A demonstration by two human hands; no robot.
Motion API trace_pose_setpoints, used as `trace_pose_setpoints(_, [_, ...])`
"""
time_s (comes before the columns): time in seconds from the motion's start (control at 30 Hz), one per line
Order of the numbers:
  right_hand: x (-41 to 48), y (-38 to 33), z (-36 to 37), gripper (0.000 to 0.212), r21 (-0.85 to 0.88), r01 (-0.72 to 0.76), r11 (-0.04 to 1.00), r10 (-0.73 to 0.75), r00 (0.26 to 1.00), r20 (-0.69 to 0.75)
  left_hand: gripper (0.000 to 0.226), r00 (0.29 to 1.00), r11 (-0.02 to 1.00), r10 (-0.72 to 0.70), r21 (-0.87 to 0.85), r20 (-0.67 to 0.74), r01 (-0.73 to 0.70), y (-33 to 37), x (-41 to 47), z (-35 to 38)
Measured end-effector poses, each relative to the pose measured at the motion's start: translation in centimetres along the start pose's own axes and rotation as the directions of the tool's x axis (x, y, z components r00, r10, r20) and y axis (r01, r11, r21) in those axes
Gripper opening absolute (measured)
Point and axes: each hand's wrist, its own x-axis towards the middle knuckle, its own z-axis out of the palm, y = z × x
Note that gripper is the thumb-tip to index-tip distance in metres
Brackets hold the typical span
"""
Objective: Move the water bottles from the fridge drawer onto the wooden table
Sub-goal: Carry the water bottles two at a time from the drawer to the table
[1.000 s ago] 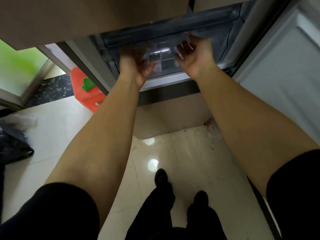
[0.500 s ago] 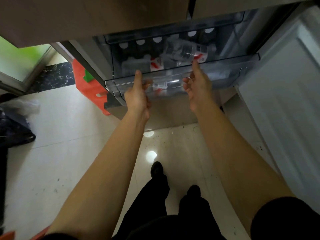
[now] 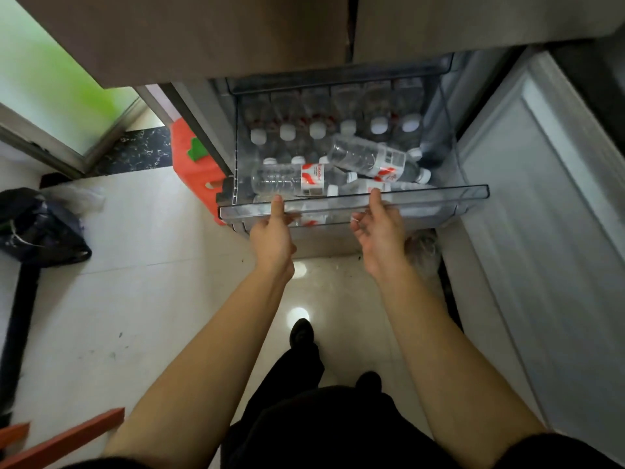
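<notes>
Clear hard-plastic fridge drawer (image 3: 439, 194) sits pulled out at frame centre, glossy see-through walls with a flat front lip. Inside we see the clear ribbed plastic water bottles (image 3: 287, 179) with white caps and red-white labels: a back row standing upright, several lying on their sides nearer the front, one tilted across the others at centre right.

Left hand (image 3: 272, 233) grips the drawer's front lip, thumb on top, fingers curled under. Right hand (image 3: 380, 231) does likewise further right on the lip, thumb up over the edge, fingers half curled beneath. Neither touches a bottle.

Below: glossy pale tiled floor (image 3: 135, 282) with light glare spots. Red plastic stool (image 3: 192, 170) left of the drawer, dark crumpled bag (image 3: 37, 228) at frame left, grey fridge door (image 3: 541, 198) open at right. Brown matte cabinet fronts (image 3: 203, 32) fill the top.
</notes>
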Motion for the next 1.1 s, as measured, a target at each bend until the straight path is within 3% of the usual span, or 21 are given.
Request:
trace_pose_setpoints(0.13, [-0.9,-2.4,-1.2,0.028,-0.262,-0.071,0.962,0.092,0.993,0.068,0.033,0.998,1.0,-0.007,0.031,0.062,0.005,0.7,-1.1,-0.6])
trace_pose_setpoints(0.2, [-1.8,-3.7,-2.0,0.033,-0.505,-0.078,0.859,0.128,0.99,0.064,0.03,0.999,0.988,0.034,0.147,0.037,-0.039,1.0,-1.8,-0.9])
trace_pose_setpoints(0.23, [-2.1,-4.3,-2.4,0.038,-0.624,-0.039,0.781,0.101,0.993,0.065,0.03,0.992,0.959,0.123,0.258,-0.008,-0.116,0.8,-2.1,-1.2])
trace_pose_setpoints(0.3, [-2.6,-5.4,-3.1,0.047,-0.784,0.129,0.607,-0.064,0.991,0.114,0.029,0.919,0.814,0.393,0.476,-0.028,-0.334,0.6,-2.8,-1.5])
trace_pose_setpoints(0.37, [-2.6,-6.4,-3.1,0.048,-0.85,0.299,0.434,-0.253,0.946,0.204,0.029,0.8,0.616,0.595,0.594,0.08,-0.518,1.2,-3.5,-1.5])
trace_pose_setpoints(0.47, [-2.0,-8.2,-2.4,0.029,-0.849,0.44,0.293,-0.382,0.868,0.318,0.024,0.66,0.337,0.691,0.677,0.294,-0.654,3.2,-2.1,-0.6])
trace_pose_setpoints(0.6, [1.0,-10.0,-1.4,0.019,-0.877,0.477,0.06,-0.401,0.816,0.416,0.042,0.697,0.131,0.516,0.757,0.499,-0.64,5.9,2.2,1.5])
trace_pose_setpoints(0.77, [6.4,-11.5,0.2,0.043,-0.907,0.404,-0.121,-0.022,0.912,0.41,0.06,0.78,-0.076,0.183,0.8,0.598,-0.596,7.5,7.7,4.0])
trace_pose_setpoints(0.93, [10.4,-10.6,2.0,0.067,-0.84,0.376,-0.39,0.207,0.925,0.318,0.08,0.751,-0.235,-0.043,0.724,0.659,-0.648,7.3,11.7,6.8])
trace_pose_setpoints(1.0, [11.4,-10.0,2.4,0.061,-0.774,0.387,-0.501,0.245,0.921,0.302,0.092,0.741,-0.328,-0.088,0.683,0.665,-0.652,6.9,12.4,7.7])
trace_pose_setpoints(1.1, [12.0,-9.3,2.9,0.051,-0.731,0.39,-0.559,0.302,0.917,0.259,0.092,0.728,-0.477,-0.084,0.614,0.681,-0.629,6.0,13.0,8.5])
